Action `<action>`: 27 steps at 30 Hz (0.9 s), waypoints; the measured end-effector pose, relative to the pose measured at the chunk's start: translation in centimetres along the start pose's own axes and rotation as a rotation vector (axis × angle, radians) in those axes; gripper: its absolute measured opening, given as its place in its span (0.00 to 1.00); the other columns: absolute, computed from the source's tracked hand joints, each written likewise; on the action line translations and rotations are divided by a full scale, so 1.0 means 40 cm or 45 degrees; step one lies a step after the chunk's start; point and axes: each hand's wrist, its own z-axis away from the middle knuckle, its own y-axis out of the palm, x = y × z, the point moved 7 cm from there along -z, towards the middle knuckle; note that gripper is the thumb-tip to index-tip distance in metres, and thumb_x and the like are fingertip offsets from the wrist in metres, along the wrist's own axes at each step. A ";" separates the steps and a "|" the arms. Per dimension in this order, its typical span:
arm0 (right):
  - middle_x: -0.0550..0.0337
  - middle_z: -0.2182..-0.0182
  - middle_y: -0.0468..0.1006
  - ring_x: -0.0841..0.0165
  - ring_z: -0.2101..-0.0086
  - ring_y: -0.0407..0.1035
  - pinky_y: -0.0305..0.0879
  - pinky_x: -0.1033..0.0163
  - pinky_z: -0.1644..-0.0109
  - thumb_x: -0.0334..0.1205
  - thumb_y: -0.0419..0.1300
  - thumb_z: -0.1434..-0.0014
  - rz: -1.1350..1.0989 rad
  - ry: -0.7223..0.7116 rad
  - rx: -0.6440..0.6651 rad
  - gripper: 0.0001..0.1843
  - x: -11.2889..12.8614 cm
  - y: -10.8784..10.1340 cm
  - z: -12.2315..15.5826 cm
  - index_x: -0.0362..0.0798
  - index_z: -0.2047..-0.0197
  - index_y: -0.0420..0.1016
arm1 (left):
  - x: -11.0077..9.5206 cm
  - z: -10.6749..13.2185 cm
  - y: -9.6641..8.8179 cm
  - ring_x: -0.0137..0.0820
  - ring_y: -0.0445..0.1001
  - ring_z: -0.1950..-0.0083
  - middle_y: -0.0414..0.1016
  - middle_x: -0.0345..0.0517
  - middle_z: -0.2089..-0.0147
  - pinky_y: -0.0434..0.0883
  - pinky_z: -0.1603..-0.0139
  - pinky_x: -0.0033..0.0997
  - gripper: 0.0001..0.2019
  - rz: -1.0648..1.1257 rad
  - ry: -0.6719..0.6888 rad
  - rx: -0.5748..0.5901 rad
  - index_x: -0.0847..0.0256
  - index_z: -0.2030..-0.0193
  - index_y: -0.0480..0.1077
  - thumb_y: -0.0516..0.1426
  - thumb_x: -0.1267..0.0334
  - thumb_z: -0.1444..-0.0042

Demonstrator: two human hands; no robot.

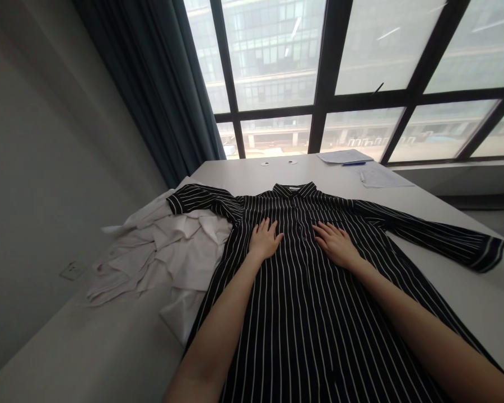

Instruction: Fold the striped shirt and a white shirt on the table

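Note:
A black shirt with thin white stripes (302, 313) lies spread face up on a white table (457, 291), collar away from me and both sleeves stretched out to the sides. My left hand (264, 239) rests flat on the shirt's chest, fingers extended, left of the button line. Just right of that line my right hand (335, 243) lies flat as well, fingers apart. Neither hand holds anything.
A heap of crumpled white cloth (163, 252) lies at the table's left, partly under the striped sleeve. Papers (378, 176) and a blue pen (353, 163) sit at the far edge by the window. A dark curtain (159, 89) hangs at the back left.

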 end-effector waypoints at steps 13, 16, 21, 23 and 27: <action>0.50 0.33 0.59 0.52 0.35 0.52 0.51 0.40 0.35 0.52 0.38 0.32 0.077 0.322 -0.042 0.32 -0.199 -0.010 0.027 0.48 0.32 0.59 | 0.047 0.011 -0.002 0.45 0.46 0.26 0.47 0.58 0.26 0.49 0.29 0.47 0.30 -0.013 -0.037 -0.024 0.66 0.30 0.52 0.41 0.49 0.32; 0.44 0.33 0.59 0.50 0.35 0.53 0.51 0.38 0.36 0.49 0.38 0.32 0.103 0.406 -0.107 0.32 -0.232 -0.020 0.035 0.43 0.33 0.60 | 0.041 0.013 -0.012 0.44 0.45 0.26 0.48 0.58 0.26 0.48 0.29 0.48 0.29 -0.025 0.003 -0.049 0.66 0.30 0.53 0.41 0.51 0.32; 0.49 0.33 0.60 0.56 0.34 0.51 0.46 0.43 0.33 0.45 0.41 0.33 0.096 0.187 -0.315 0.28 -0.161 -0.050 0.022 0.46 0.34 0.61 | -0.021 0.025 -0.033 0.36 0.40 0.25 0.46 0.48 0.25 0.43 0.27 0.45 0.27 -0.051 0.220 -0.127 0.60 0.30 0.54 0.39 0.50 0.31; 0.53 0.33 0.60 0.59 0.33 0.50 0.47 0.45 0.33 0.46 0.41 0.32 0.023 -0.004 -0.299 0.27 -0.106 -0.048 0.017 0.50 0.34 0.61 | -0.055 0.034 -0.024 0.36 0.39 0.24 0.45 0.48 0.25 0.43 0.27 0.46 0.29 -0.037 0.327 -0.079 0.60 0.29 0.53 0.38 0.48 0.31; 0.58 0.33 0.60 0.59 0.33 0.50 0.49 0.44 0.33 0.50 0.41 0.31 -0.080 -0.190 -0.087 0.27 -0.038 -0.015 0.019 0.57 0.33 0.60 | -0.096 0.048 0.014 0.38 0.37 0.24 0.41 0.47 0.24 0.42 0.27 0.50 0.32 0.018 0.432 0.113 0.58 0.28 0.49 0.38 0.43 0.32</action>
